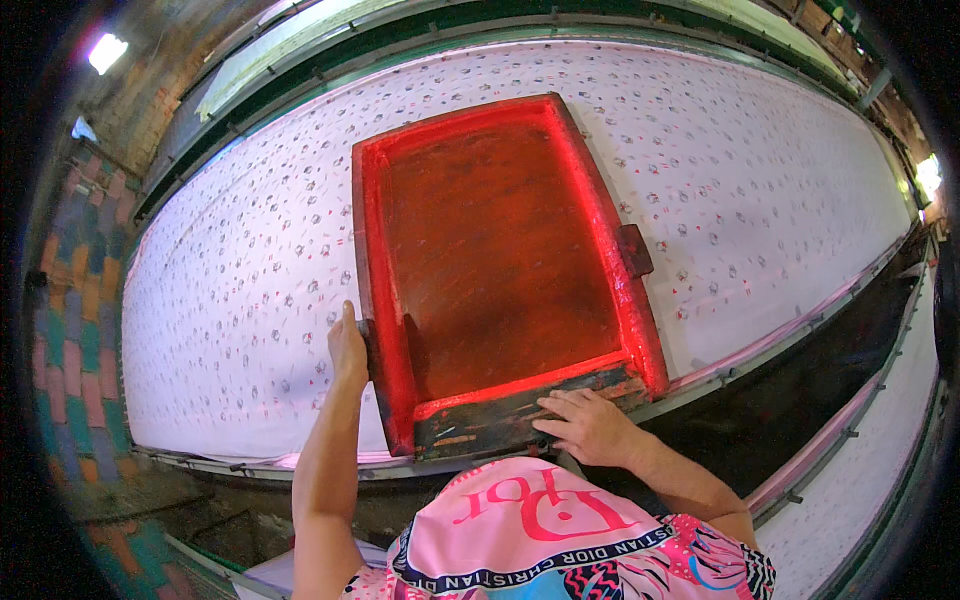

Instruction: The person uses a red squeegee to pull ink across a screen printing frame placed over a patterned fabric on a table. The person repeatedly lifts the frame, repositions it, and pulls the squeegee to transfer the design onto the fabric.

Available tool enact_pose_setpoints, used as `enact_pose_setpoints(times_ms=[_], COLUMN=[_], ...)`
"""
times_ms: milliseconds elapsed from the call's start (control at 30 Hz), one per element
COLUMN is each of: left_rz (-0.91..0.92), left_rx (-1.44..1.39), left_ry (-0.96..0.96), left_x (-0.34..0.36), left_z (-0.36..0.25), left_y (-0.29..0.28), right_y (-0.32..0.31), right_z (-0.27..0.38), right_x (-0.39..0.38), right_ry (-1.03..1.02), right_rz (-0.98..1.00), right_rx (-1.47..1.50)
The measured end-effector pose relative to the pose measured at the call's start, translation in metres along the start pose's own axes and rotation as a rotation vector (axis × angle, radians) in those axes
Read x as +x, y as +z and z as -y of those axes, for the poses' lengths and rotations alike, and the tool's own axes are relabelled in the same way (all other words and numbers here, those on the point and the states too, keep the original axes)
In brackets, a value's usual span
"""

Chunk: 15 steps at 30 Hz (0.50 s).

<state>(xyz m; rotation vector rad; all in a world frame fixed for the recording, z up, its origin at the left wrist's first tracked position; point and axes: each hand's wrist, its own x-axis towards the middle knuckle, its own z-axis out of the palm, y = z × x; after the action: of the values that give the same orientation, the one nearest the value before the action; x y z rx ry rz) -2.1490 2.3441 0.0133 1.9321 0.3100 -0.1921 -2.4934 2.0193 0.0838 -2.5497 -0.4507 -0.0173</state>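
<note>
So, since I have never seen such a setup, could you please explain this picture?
There is no robot here: these are a person's two bare hands, seen from a head-worn camera looking down; its wide lens bends straight edges. A long white sheet with small grey and red marks lies spread out. Over it lies a red-coated frame around a dark red panel. The left hand is at the frame's left side, its grip partly hidden; the right hand rests on the near bar.
</note>
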Motion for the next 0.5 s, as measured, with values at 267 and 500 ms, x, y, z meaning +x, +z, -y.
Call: enact_pose_setpoints(times_ms=[267,500], left_rz=[-0.041,-0.048], left_rx=[0.246,0.211], left_ry=[0.074,0.14], left_x=[0.002,-0.008], left_z=[-0.001,-0.005], left_y=[-0.01,-0.013], right_y=[0.013,0.004], right_z=[0.027,0.038], right_x=[0.028,0.092], right_ry=[0.045,0.256], right_rz=[-0.109,0.159], right_rx=[-0.256,-0.28])
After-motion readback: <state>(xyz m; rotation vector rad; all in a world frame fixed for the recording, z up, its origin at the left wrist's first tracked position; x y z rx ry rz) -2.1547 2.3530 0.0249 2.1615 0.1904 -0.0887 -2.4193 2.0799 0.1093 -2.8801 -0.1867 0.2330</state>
